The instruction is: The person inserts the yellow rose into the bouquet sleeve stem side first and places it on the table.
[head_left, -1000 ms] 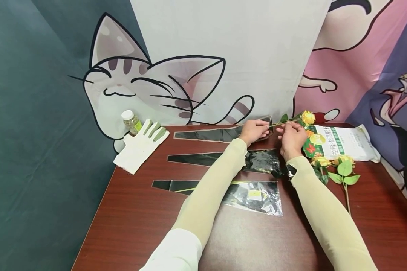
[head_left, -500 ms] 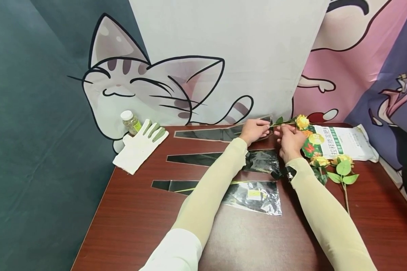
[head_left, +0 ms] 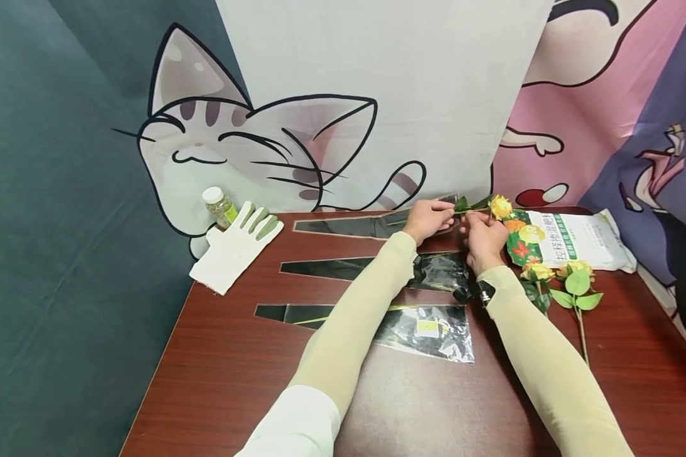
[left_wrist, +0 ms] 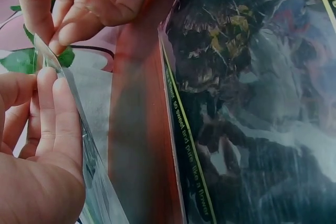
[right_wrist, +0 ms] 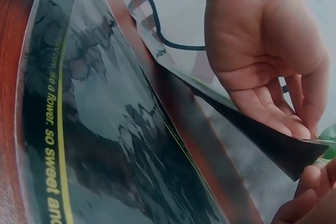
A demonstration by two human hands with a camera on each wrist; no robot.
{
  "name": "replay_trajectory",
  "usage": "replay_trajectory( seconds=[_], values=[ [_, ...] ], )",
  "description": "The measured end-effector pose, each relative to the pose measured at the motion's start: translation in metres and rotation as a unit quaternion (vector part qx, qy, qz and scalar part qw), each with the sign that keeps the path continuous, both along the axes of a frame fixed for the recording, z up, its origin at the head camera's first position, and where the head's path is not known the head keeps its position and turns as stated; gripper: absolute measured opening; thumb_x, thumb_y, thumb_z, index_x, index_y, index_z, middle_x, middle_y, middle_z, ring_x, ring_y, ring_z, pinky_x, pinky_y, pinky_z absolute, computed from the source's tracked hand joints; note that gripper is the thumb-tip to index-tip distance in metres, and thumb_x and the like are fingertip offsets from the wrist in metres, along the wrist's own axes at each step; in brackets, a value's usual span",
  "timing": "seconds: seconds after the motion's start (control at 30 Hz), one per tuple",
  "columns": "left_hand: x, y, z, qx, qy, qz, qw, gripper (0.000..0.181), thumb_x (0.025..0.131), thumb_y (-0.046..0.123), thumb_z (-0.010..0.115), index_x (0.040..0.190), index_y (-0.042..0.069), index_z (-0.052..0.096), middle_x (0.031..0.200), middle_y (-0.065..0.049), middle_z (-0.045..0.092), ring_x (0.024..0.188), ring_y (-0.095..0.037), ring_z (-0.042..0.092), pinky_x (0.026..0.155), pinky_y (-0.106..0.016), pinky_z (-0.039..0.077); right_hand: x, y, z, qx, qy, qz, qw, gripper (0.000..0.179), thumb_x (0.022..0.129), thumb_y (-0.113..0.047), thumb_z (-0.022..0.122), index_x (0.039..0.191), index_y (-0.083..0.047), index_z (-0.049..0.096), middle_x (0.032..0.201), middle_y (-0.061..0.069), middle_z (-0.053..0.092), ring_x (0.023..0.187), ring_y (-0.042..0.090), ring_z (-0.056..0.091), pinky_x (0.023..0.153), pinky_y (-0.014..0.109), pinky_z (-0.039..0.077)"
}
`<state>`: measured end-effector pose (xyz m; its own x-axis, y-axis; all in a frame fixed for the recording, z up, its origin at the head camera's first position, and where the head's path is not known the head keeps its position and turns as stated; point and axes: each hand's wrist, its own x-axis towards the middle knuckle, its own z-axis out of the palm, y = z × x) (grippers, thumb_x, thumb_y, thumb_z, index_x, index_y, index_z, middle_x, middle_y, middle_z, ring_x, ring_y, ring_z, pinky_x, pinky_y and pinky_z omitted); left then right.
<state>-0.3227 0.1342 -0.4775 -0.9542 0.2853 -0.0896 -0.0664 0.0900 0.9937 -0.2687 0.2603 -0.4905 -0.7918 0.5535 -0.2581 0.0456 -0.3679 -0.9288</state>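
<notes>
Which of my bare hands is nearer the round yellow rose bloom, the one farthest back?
Right. Your right hand is just in front and left of the bloom; your left hand is farther to its left, at the rearmost black tapered plastic sleeve.

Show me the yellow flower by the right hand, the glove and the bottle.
Yellow flower (head_left: pixel 500 207), head view: on its bloom.
Glove (head_left: pixel 228 252), head view: on its broad white part.
Bottle (head_left: pixel 221 209), head view: on its body.
</notes>
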Motion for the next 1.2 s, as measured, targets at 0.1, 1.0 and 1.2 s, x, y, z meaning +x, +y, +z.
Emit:
replay_trajectory(
  seconds=[0.1,1.0,1.2],
  values=[
    [0.0003,-0.0007,0.0008,0.001,0.000,0.000,1.0000,0.019,0.100,0.005,0.072,0.117,0.004,0.081,0.097,-0.008,0.081,0.067,-0.003,0.071,0.069,-0.018,0.064,-0.0006,-0.0025,-0.0013,0.014,-0.013,0.000,0.9998,0.009,0.097,-0.017,0.075,0.090,-0.014,0.071,0.071,-0.006,0.069,0.052,0.007,0.063,0.040,0.023,0.048],
    [0.0026,-0.0031,0.0012,0.008,-0.007,-0.006,0.9999,0.019,0.098,0.004,0.074,0.116,0.004,0.082,0.100,-0.004,0.080,0.073,-0.008,0.074,0.071,-0.018,0.065,0.0003,-0.0057,-0.0068,-0.076,0.033,0.061,0.9947,0.010,0.101,-0.016,0.072,0.105,-0.007,0.069,0.084,0.001,0.073,0.056,0.009,0.067,0.043,0.020,0.048],
    [0.0024,-0.0051,0.0028,0.015,-0.012,-0.002,0.9998,0.019,0.098,0.003,0.074,0.114,0.005,0.082,0.107,0.002,0.077,0.068,-0.003,0.069,0.070,-0.018,0.065,-0.0011,-0.0078,-0.0080,-0.088,0.069,0.038,0.9930,0.013,0.103,-0.017,0.070,0.106,-0.004,0.069,0.086,0.003,0.077,0.055,0.010,0.068,0.040,0.020,0.047]
  ],
)
